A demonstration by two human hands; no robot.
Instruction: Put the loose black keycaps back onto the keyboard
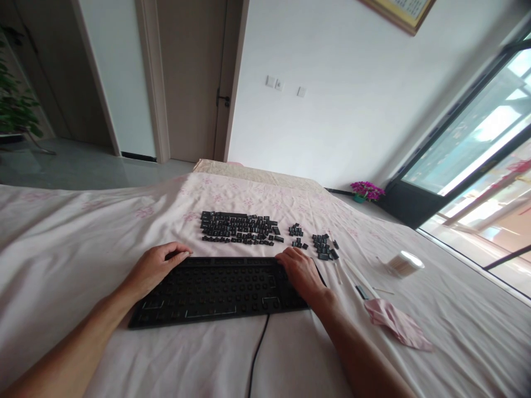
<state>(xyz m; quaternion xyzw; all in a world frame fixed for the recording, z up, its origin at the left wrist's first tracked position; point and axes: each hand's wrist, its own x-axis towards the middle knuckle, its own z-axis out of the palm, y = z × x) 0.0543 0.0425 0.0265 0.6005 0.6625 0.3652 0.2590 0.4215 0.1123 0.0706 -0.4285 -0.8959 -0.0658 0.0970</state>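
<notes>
Left hand [155, 266] and right hand [299, 271] rest spread, palms down, on the far corners of the keyboard [215, 290]; keycaps [238, 228] lie beyond, toward the far edge of the bed [83, 232].

Sheeted bed [83, 243]; keyboard [219, 290], loose keycaps [238, 228], swab tub [404, 263], pink cloth [396, 321]

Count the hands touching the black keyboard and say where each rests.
2: the left hand on the far left corner of the keyboard, the right hand over its far right end. No other hand shows; none seems hidden.
</notes>
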